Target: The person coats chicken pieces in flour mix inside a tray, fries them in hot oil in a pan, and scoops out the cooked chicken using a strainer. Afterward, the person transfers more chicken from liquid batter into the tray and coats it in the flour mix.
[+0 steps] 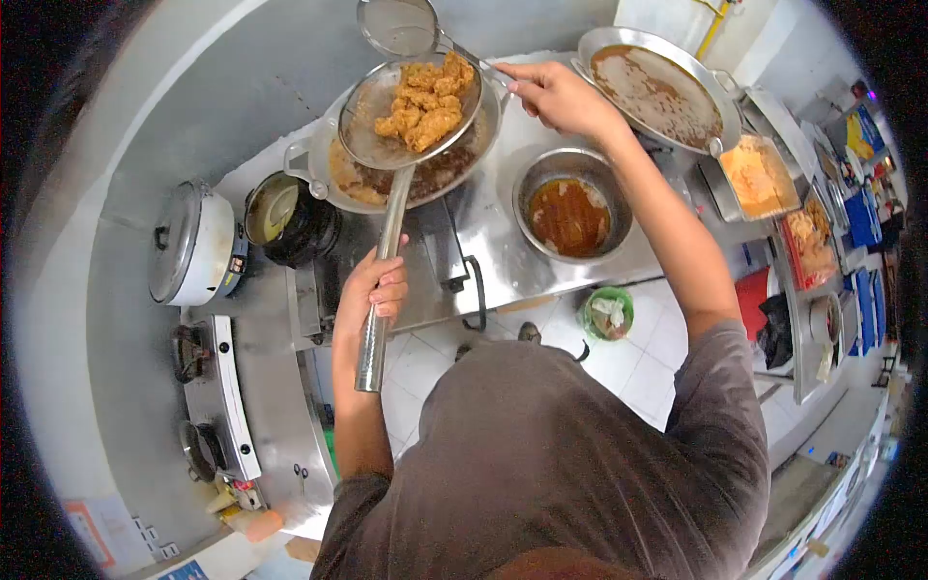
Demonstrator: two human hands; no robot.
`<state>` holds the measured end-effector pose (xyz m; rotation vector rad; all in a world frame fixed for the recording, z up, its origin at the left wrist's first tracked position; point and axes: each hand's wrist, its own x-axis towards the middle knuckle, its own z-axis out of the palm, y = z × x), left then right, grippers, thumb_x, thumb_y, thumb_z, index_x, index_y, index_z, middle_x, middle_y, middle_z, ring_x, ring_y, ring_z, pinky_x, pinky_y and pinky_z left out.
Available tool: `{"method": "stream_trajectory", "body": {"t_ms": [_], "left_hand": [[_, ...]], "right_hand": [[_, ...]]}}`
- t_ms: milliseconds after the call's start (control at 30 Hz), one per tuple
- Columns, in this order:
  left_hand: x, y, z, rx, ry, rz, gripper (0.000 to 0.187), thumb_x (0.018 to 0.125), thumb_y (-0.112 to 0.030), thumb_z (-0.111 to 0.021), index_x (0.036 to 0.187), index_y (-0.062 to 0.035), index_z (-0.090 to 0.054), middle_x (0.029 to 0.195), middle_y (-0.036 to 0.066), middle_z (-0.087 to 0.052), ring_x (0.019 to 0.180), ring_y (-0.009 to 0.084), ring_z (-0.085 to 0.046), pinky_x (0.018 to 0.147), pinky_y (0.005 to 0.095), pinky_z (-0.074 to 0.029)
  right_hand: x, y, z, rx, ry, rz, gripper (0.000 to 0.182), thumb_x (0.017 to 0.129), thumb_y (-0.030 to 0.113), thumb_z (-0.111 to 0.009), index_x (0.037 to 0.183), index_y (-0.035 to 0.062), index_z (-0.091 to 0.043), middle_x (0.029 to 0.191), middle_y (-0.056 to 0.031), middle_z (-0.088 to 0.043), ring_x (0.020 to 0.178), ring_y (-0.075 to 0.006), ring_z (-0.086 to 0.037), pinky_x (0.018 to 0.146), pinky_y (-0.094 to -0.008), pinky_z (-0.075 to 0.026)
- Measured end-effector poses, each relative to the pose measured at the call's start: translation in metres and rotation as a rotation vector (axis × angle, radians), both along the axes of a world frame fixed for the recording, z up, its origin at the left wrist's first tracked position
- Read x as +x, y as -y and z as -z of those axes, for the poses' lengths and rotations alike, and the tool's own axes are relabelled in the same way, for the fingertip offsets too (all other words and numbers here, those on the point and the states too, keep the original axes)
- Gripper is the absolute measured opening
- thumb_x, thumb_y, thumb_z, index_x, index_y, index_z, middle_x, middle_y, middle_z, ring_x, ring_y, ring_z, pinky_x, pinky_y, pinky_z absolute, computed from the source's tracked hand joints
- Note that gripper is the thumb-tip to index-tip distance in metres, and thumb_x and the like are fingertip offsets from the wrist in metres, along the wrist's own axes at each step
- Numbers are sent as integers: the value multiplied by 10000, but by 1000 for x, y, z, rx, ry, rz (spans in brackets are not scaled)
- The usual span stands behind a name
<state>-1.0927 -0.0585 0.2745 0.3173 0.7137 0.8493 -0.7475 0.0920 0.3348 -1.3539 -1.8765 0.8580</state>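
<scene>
My left hand (375, 287) is wrapped round the metal handle of a large strainer (362, 124). Several pieces of golden-brown fried food (422, 104) lie in its mesh, above a wide pan of dark oil (445, 174). With my right hand (564, 97) I grip the handle of a smaller strainer (397, 27), whose round mesh is beyond the large strainer, up and to the left of the food. A steel bowl (523, 208) with brown liquid stands on the steel counter below my right forearm.
Another wide pan (712, 135) of oil is at the upper right, beside a tray of orange-yellow crumbs (760, 179). On the left are a dark pot (295, 227), a white lidded pot (203, 246) and a two-burner stove (232, 396). A green bin (623, 314) stands on the floor.
</scene>
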Motion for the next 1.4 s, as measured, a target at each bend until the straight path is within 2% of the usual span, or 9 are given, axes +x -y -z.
{"method": "stream_trajectory", "body": {"t_ms": [133, 267, 500, 700, 900, 1100, 1233, 1333, 1400], "left_hand": [[-4, 15, -8, 15, -93, 22, 399, 1006, -50, -457, 1404, -49, -429, 700, -32, -386, 441, 4, -341, 306, 178, -281], [-8, 32, -12, 45, -172, 169, 434, 958, -64, -538, 1384, -108, -467, 690, -44, -372, 439, 0, -313, 343, 178, -251], [5, 48, -32, 73, -235, 462, 473, 960, -72, -530, 1421, -112, -427, 666, -58, -369, 430, -8, -321, 338, 177, -274], [42, 46, 15, 52, -166, 613, 452, 959, -74, -535, 1400, -107, -441, 678, -68, -381, 438, -15, -324, 344, 178, -275], [71, 29, 89, 51, -174, 706, 283, 936, -57, -558, 1176, -107, -418, 709, -39, -413, 475, 23, -364, 385, 224, -319], [97, 11, 177, 162, -291, 749, 465, 935, -47, -564, 1336, -134, -344, 713, -43, -407, 481, 37, -372, 406, 226, -323], [101, 8, 220, 101, -159, 731, 335, 914, -41, -557, 1198, -80, -384, 703, -31, -395, 500, 54, -369, 428, 254, -380], [90, 7, 220, 151, -102, 755, 304, 930, -72, -575, 1170, -71, -388, 697, -35, -398, 500, 47, -375, 423, 237, -366], [89, 0, 224, 186, -198, 755, 295, 947, -115, -586, 1162, -75, -388, 697, -37, -391, 502, 43, -373, 421, 233, -376]], "right_hand": [[2, 33, -4, 123, 50, 26, 414, 1004, 238, -537, 1411, 163, -551, 611, 6, -497, 486, -77, -457, 450, -261, -411], [15, 82, -18, 45, 21, 87, 418, 1021, 200, -510, 1438, 200, -528, 626, 49, -447, 430, -36, -377, 367, -208, -299], [35, 171, -41, -89, -80, 276, 417, 1020, 202, -515, 1436, 180, -529, 637, 55, -469, 437, -12, -363, 373, -193, -276], [43, 219, -35, -118, -184, 409, 413, 1011, 178, -530, 1423, 155, -544, 637, 63, -486, 448, -13, -375, 387, -194, -287], [55, 242, -20, -214, -219, 501, 435, 1029, 147, -490, 1462, 119, -484, 668, 46, -472, 436, -8, -332, 385, -183, -238], [42, 209, -4, -265, -151, 537, 424, 1036, 168, -483, 1458, 138, -493, 652, 53, -482, 423, -16, -348, 358, -192, -246], [15, 138, 22, -245, 19, 357, 414, 1027, 175, -494, 1437, 129, -521, 646, 49, -495, 431, -23, -375, 364, -190, -287], [-3, 68, 57, -140, 236, 199, 416, 984, 165, -528, 1378, 33, -544, 659, -33, -511, 561, -124, -492, 494, -336, -438], [-14, 25, 79, 5, 422, 127, 418, 979, 165, -524, 1374, 29, -548, 654, -64, -548, 593, -136, -554, 521, -346, -470]]}}
